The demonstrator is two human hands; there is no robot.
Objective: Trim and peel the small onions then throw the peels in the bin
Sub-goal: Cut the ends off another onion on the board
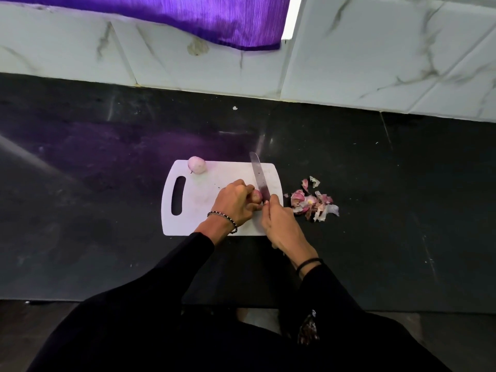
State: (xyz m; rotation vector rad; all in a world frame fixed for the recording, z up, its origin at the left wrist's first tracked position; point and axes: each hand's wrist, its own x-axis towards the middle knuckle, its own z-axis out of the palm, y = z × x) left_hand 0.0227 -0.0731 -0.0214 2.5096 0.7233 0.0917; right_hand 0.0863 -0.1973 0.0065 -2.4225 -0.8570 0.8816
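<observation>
One onion half-hidden by knife

My cutting board looked like white plastic, smooth and matt, and the knife had a blade of grey metal with a dull shine. The counter was dark polished stone, glossy, while the peels looked thin and papery.

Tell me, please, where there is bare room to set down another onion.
Bare: the cutting board between its handle slot and the left hand, nearer than the peeled onion; the counter left of the board and up to the tiled wall. Crowded: the board's right end, with right hand, knife and held onion, and the peel heap beside it.
</observation>
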